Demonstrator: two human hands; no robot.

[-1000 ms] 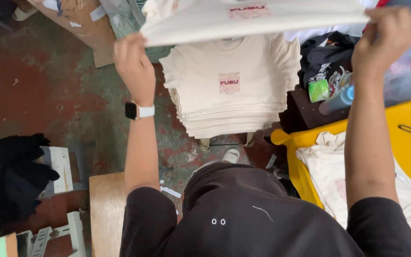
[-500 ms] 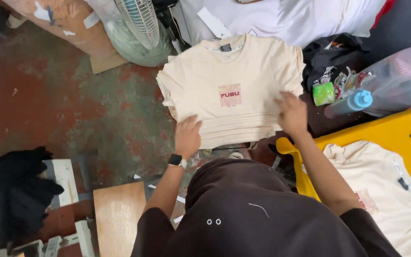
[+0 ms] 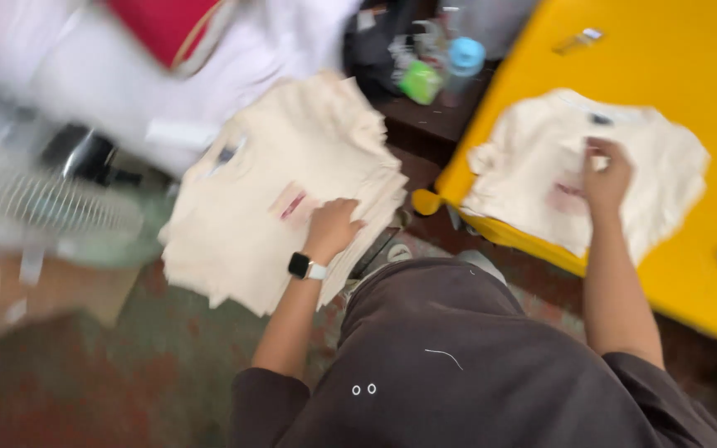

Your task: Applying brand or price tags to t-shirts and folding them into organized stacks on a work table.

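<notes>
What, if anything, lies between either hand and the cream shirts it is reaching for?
Nothing visible. The left hand already rests on the stack of cream shirts, and the right hand touches the single cream shirt spread on the yellow table.

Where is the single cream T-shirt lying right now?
In the head view, the cream T-shirt lies on the yellow table at right, under the right hand.
</notes>
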